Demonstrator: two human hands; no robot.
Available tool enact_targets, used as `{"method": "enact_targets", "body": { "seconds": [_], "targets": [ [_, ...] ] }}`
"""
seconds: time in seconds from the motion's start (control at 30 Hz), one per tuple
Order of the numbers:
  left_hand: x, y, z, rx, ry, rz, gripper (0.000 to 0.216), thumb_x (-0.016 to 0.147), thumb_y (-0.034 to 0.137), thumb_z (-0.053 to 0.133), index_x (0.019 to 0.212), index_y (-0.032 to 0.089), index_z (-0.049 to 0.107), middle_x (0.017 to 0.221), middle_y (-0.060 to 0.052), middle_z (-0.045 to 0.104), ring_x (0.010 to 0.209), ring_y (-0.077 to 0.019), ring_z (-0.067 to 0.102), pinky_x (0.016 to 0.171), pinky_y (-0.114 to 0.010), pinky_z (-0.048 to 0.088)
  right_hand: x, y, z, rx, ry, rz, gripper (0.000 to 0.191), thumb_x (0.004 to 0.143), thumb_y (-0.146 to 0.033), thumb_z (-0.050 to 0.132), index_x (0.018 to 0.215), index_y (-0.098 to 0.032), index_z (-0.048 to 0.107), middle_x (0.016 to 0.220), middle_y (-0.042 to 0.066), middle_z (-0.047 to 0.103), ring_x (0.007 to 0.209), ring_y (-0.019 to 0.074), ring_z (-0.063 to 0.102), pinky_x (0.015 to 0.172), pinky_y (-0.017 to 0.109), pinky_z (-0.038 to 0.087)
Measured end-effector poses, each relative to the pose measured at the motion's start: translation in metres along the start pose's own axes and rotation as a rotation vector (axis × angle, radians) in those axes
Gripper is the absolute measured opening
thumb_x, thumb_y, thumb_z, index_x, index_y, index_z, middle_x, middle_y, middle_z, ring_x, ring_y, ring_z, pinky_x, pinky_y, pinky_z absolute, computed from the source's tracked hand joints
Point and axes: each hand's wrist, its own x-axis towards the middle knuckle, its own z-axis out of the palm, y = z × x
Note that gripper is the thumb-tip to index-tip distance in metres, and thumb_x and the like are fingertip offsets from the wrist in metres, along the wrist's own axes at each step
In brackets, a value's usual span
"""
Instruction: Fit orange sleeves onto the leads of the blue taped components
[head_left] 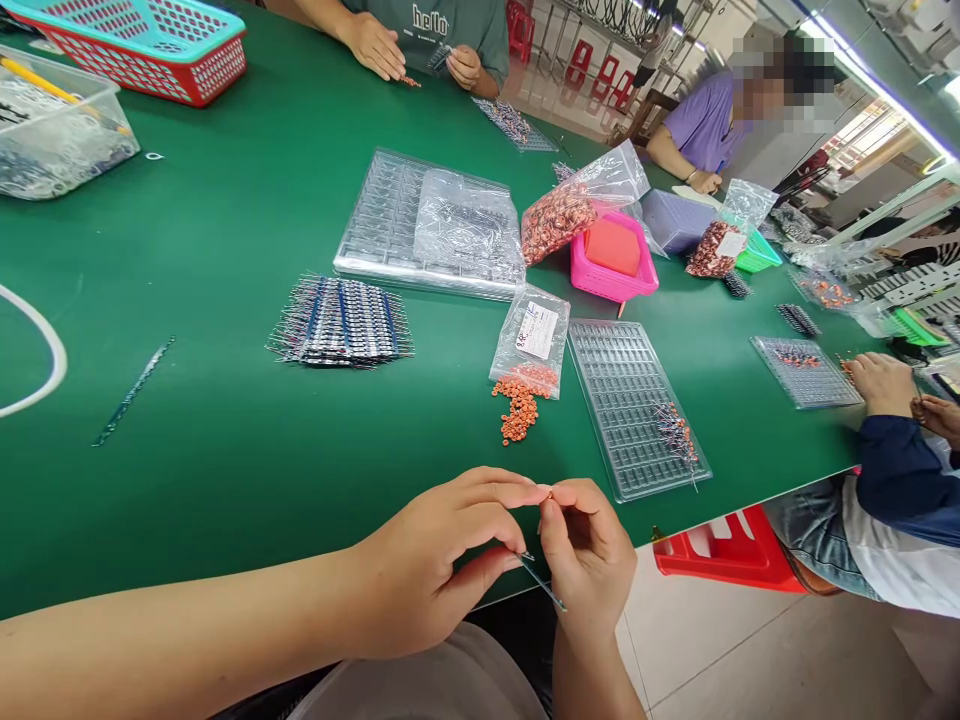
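Observation:
My left hand (435,560) and my right hand (589,555) meet at the near edge of the green table (225,250). Their fingertips pinch a tiny orange ring (550,493) between them. A thin wire-leaded component (541,582) sticks out below, held by the lower fingers of both hands. A loose heap of orange rings (517,408) spills from a small labelled bag (532,340) just beyond my hands. A clear slotted tray (634,405) lies to the right, with a few finished pieces (679,435) in it.
A bundle of taped components (341,322) lies left of the bag, with one loose strip (135,390) further left. Stacked clear trays (420,225), a pink basket (611,262), bags of rings (559,215), and a red basket (150,45) lie further back. Other people work at the far and right sides.

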Motion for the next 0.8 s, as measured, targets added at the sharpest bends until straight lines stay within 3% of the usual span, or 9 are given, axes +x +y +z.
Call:
{"method": "enact_targets", "body": {
  "seconds": [0.17,0.3,0.43,0.53,0.8],
  "targets": [
    [0.0,0.002,0.001,-0.119,0.019,-0.13,0.016,0.09,0.007,0.057,0.094,0.019,0.067,0.126,-0.01,0.07,0.124,-0.0214,0.062,0.105,-0.035,0.05,-0.002,-0.002,0.003,-0.125,0.03,-0.083,0.015,0.091,-0.009,0.062,0.096,-0.023,0.066,0.082,0.001,0.065,0.072,0.0138,0.062,0.06,0.026,0.051],
    [0.006,0.005,-0.002,-0.31,0.061,-0.461,0.005,0.089,0.019,0.063,0.087,0.019,0.068,0.121,-0.01,0.072,0.119,-0.0251,0.064,0.103,-0.04,0.049,-0.002,-0.001,0.004,-0.169,0.039,-0.163,0.023,0.088,-0.004,0.063,0.1,-0.023,0.066,0.085,0.001,0.067,0.074,0.0138,0.064,0.06,0.025,0.051],
    [0.017,0.006,-0.006,-0.621,0.164,-0.733,0.009,0.083,0.025,0.069,0.08,0.018,0.066,0.097,-0.004,0.073,0.093,-0.0185,0.067,0.091,-0.034,0.053,-0.001,-0.001,0.003,-0.13,0.004,-0.148,0.026,0.087,-0.003,0.064,0.101,-0.025,0.067,0.085,0.001,0.068,0.074,0.014,0.064,0.059,0.024,0.05],
    [0.022,0.006,-0.007,-0.754,0.2,-0.783,0.009,0.081,0.024,0.072,0.079,0.017,0.067,0.079,0.002,0.068,0.082,-0.0131,0.063,0.084,-0.027,0.052,0.001,-0.002,0.0,-0.034,-0.091,-0.069,0.023,0.088,-0.005,0.064,0.098,-0.026,0.067,0.085,0.0,0.067,0.075,0.014,0.063,0.06,0.024,0.05],
    [0.022,0.006,-0.006,-0.788,0.217,-0.791,0.006,0.079,0.02,0.073,0.079,0.016,0.069,0.077,0.003,0.069,0.078,-0.0114,0.062,0.08,-0.025,0.05,0.004,-0.001,-0.005,0.132,-0.15,0.059,0.02,0.089,-0.009,0.066,0.095,-0.027,0.069,0.084,-0.001,0.066,0.076,0.013,0.061,0.064,0.023,0.05]
  ]
}}
